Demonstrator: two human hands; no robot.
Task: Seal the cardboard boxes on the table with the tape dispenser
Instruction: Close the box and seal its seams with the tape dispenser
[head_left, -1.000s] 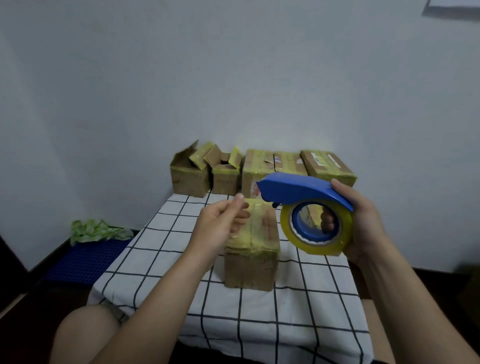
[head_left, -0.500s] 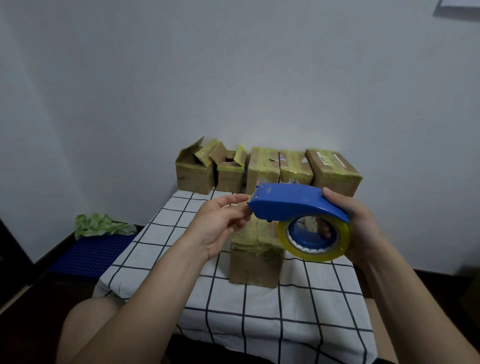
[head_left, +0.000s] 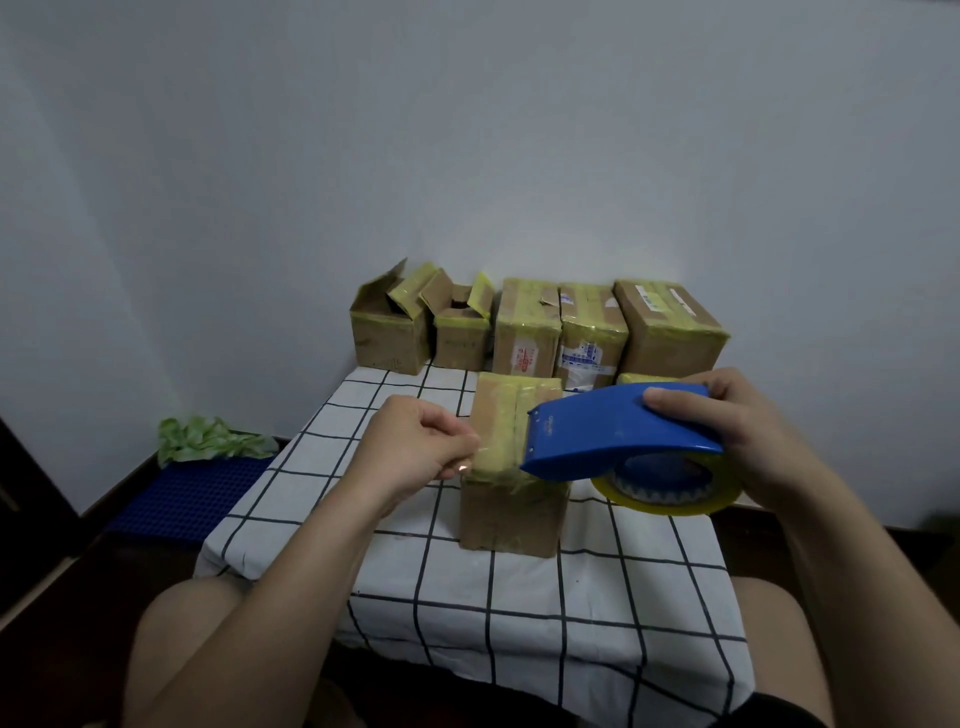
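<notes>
A closed cardboard box (head_left: 511, 499), its top already banded with yellowish tape, stands near the middle of the worktop (head_left: 519, 597), which is covered by a white cloth with a black grid. Above the box, the right hand (head_left: 737, 431) grips the blue tape dispenser (head_left: 613, 431) from above, fingers curled over its back, with the yellow roll (head_left: 670, 496) hanging below. The left hand (head_left: 415, 447) is just left of the box, thumb and forefinger pinching the free end of the tape strip (head_left: 493, 452), which runs to the dispenser's mouth. Along the far edge stand five more boxes: two on the left (head_left: 384, 332) with open flaps, three on the right (head_left: 589, 332) closed and taped.
</notes>
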